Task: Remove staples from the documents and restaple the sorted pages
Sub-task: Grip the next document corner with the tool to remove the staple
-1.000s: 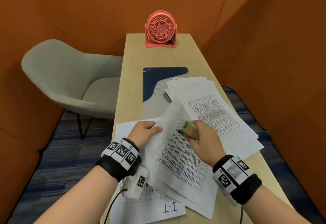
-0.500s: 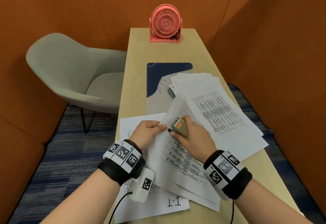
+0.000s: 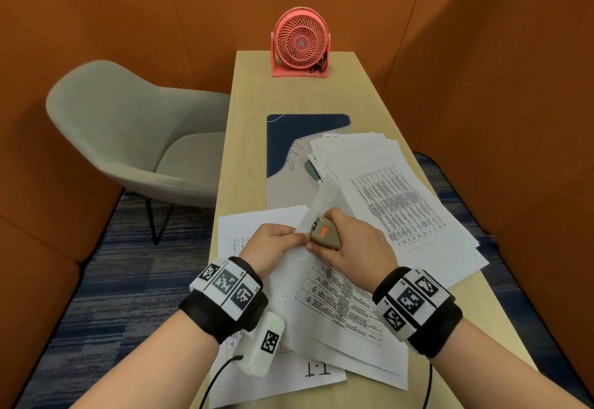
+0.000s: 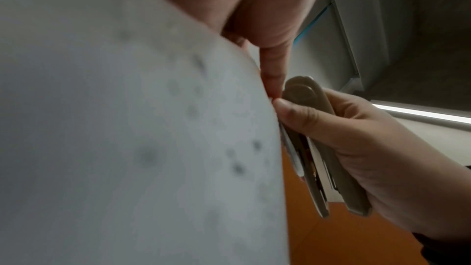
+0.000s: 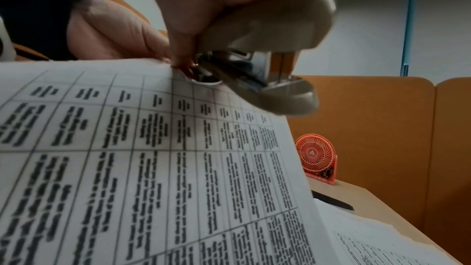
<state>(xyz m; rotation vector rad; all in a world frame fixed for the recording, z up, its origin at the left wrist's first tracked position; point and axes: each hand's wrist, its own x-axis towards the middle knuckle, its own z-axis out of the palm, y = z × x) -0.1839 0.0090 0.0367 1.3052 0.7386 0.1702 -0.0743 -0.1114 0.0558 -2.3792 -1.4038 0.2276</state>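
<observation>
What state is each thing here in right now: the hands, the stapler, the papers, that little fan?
Left hand: pinches the lifted document's corner.
Right hand: grips the stapler.
Stapler: held at that corner, off the desk.
Lifted document: raised at its corner, printed side up.
Paper stack: fanned out loosely on the desk.
Labelled sheet: flat, partly covered.
Fan: upright; whether it runs cannot be told.
Chair: unoccupied.

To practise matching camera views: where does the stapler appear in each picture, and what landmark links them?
Head: stapler centre, gripped by right hand.
Left wrist: stapler right of centre, beside the page.
Right wrist: stapler top centre, at the page edge.
Shared landmark: that page, pinched by left hand.
</observation>
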